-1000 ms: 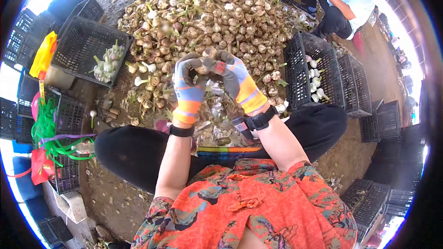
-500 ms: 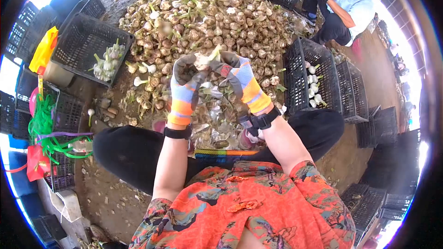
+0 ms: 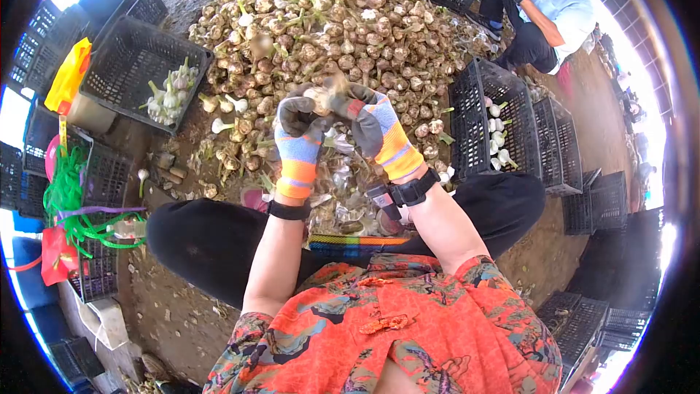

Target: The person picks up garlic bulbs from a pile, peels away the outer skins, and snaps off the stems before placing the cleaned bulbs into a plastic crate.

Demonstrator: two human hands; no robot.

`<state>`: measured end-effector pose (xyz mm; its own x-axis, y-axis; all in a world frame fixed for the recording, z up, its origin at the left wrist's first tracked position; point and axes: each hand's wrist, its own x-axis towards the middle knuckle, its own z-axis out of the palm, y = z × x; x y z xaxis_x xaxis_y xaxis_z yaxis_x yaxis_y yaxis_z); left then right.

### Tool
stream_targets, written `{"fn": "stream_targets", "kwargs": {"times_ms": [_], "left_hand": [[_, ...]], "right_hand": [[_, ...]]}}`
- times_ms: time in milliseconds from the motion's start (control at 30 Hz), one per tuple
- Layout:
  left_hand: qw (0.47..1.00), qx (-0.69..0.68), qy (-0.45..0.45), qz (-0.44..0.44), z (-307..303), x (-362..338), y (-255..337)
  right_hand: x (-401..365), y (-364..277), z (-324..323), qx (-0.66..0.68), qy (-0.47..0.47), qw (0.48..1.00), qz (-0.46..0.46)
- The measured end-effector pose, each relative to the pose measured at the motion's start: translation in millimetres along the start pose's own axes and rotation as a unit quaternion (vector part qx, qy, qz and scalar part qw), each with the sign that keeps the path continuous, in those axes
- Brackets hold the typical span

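Note:
A garlic bulb [image 3: 318, 99] is held up between my two gloved hands, in front of the heap. Wrapped around its left side are the fingers of my left hand [image 3: 299, 120], in a grey-palmed work glove. My right hand [image 3: 370, 118], gloved alike, pinches at the bulb's right side, where a brownish piece of skin or stem shows blurred. Behind them rises a big pile of unpeeled garlic [image 3: 364, 44]. Loose papery skins [image 3: 346, 175] lie on the ground below my hands.
Cleaned garlic bulbs [image 3: 172, 95] lie in a black crate [image 3: 109, 66] on the left. More white bulbs line the crate [image 3: 470, 113] on the right. Green netting [image 3: 65, 190] hangs at far left. A co-worker [image 3: 550, 14] in white gloves sits at upper right.
The greenish stem end that stood above the bulb no longer shows; a blurred brownish piece is there instead. My hands have shifted slightly right. The co-worker's hands moved a little.

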<state>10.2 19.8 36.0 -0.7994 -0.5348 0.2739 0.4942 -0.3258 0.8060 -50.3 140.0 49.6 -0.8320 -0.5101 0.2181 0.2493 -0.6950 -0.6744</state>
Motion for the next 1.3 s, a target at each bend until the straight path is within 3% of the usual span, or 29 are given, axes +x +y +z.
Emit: {"fn": "stream_targets", "kwargs": {"times_ms": [67, 100, 167, 200, 233, 267, 300, 367, 400, 500, 567, 633, 700, 733, 767, 833, 867, 967, 1000, 1033, 1100, 1167, 1233, 1300], "left_hand": [[1.000, -0.006, 0.007, 0.021, -2.8, 6.4, 0.3], [0.999, -0.013, 0.013, 0.042, -3.7, 8.4, 0.2], [0.999, -0.048, 0.026, 0.002, 2.5, 5.5, 10.7], [0.996, 0.056, -0.006, 0.074, 1.8, 5.2, 8.8], [0.976, 0.159, -0.040, 0.145, 1.0, 4.2, 6.3], [0.962, 0.210, -0.056, 0.167, -1.1, 4.8, 5.0], [0.962, 0.209, -0.058, 0.166, -2.4, 5.1, 3.1], [0.965, 0.202, -0.079, 0.146, -2.3, 5.2, 5.0], [0.965, 0.202, -0.077, 0.147, -2.2, 5.3, 5.9], [0.981, 0.128, -0.105, 0.100, 0.4, 2.1, 10.2], [0.998, -0.037, -0.058, -0.005, 4.7, 0.6, 16.5], [0.996, -0.067, -0.051, -0.039, 5.5, -2.2, 20.0], [0.990, -0.106, -0.003, -0.092, 1.3, -1.9, 17.5], [0.989, -0.129, -0.013, -0.074, 4.0, -1.7, 16.3], [0.989, -0.129, -0.013, -0.074, 3.5, -0.6, 15.2], [0.990, -0.117, -0.006, -0.079, 3.1, 0.0, 11.6], [0.993, -0.093, -0.025, -0.070, 1.5, -0.5, 11.6], [0.995, -0.087, -0.032, -0.033, 12.4, -3.0, 13.2], [1.000, -0.021, -0.021, -0.010, 5.4, -0.9, 5.4], [1.000, -0.020, -0.022, -0.010, 8.5, -0.9, 10.6], [0.986, -0.125, 0.004, -0.108, 13.5, -3.5, 22.0], [0.990, -0.089, -0.027, -0.102, 5.1, -3.1, 22.5], [0.969, -0.154, -0.060, -0.182, 1.2, -0.7, 22.5], [0.969, -0.156, -0.054, -0.182, 6.9, -1.6, 19.3]], "right_hand": [[-0.6, -11.4, 11.4, -0.098, -0.022, 0.992, 0.079], [-0.9, -14.8, 18.5, -0.098, -0.022, 0.992, 0.079], [-0.5, -17.5, 30.6, -0.065, 0.009, 0.994, 0.089], [-0.2, -15.5, 29.7, -0.064, 0.009, 0.994, 0.088], [-0.5, -13.8, 28.8, -0.148, 0.010, 0.986, 0.072], [-0.6, -13.8, 27.6, -0.232, 0.013, 0.971, 0.055], [-2.5, -14.1, 26.6, -0.232, 0.014, 0.971, 0.054], [-7.7, -15.6, 30.4, 0.007, 0.049, 0.994, 0.093], [-8.3, -16.8, 30.4, 0.007, 0.047, 0.994, 0.095], [-9.6, -20.7, 31.3, -0.021, 0.044, 0.994, 0.099], [-2.4, -22.4, 36.2, -0.215, 0.099, 0.969, 0.071], [0.5, -21.3, 33.3, -0.264, 0.090, 0.958, 0.061], [-3.4, -31.1, 39.2, -0.406, 0.011, 0.914, 0.004], [2.0, -26.4, 33.8, -0.479, -0.029, 0.873, -0.085], [3.3, -25.2, 27.9, -0.479, -0.029, 0.873, -0.085], [3.0, -30.1, 24.3, -0.297, 0.051, 0.950, 0.081], [0.0, -34.7, 38.9, -0.173, 0.029, 0.983, 0.056], [2.7, -11.8, 15.1, -0.218, 0.068, 0.972, 0.056], [0.6, -3.6, 5.0, -0.150, 0.084, 0.984, 0.052], [-0.5, -3.4, 4.9, -0.149, 0.084, 0.984, 0.052], [-3.8, -3.5, 4.2, -0.147, 0.046, 0.988, 0.015], [-0.9, -22.5, 16.2, -0.160, 0.077, 0.982, 0.067], [0.6, -31.5, 17.6, -0.448, -0.053, 0.892, -0.031], [1.6, -23.5, 15.2, -0.439, -0.029, 0.898, 0.002]]}}
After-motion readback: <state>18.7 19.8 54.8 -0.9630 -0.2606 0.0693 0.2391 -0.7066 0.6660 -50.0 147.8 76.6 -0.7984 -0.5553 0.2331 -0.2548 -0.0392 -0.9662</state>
